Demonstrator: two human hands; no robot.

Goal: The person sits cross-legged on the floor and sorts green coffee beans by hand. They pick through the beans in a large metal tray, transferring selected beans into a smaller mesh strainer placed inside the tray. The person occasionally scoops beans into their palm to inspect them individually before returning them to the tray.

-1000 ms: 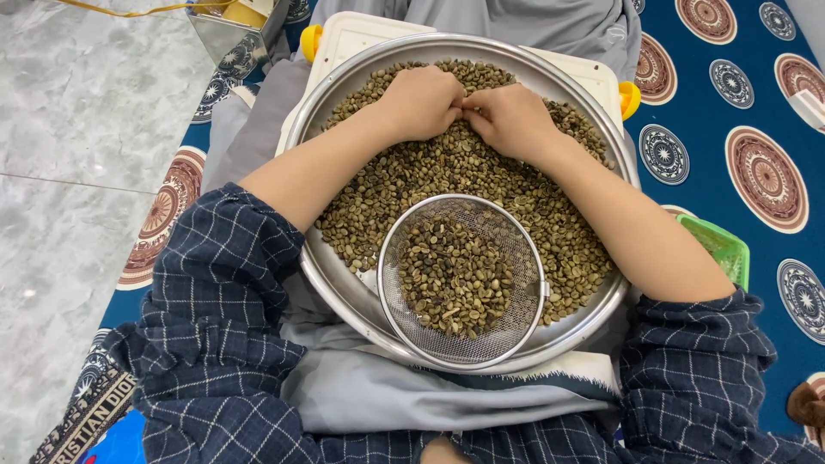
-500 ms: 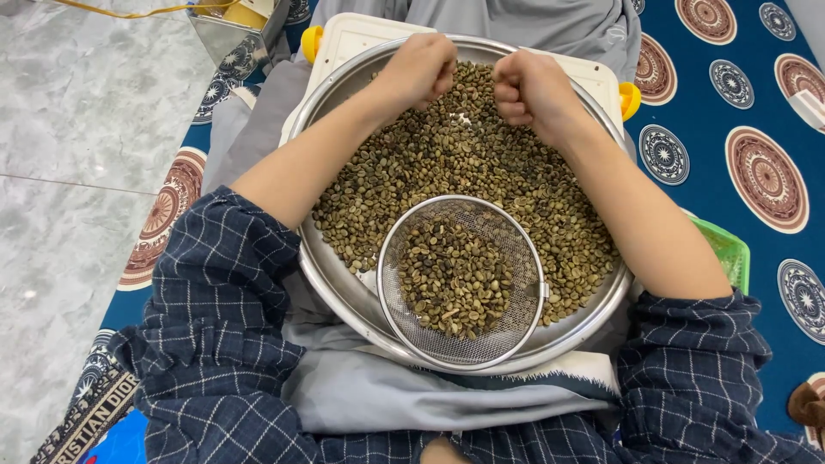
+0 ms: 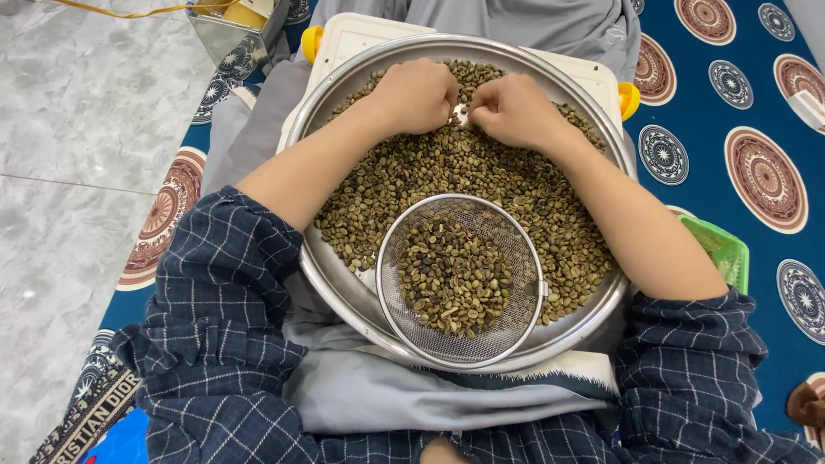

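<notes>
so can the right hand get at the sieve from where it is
Probably yes: the right hand rests on the beans at the tray's far side, and the sieve lies uncovered nearer the body, nothing between them.

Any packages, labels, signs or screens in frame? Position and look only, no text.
No packages, signs or screens.
Printed lettering band on fabric edge, bottom left beside the floor: dark strip, pale letters.
Small square metal container, top left: grey, open, yellow contents; whether it is packaging is unclear.
</notes>
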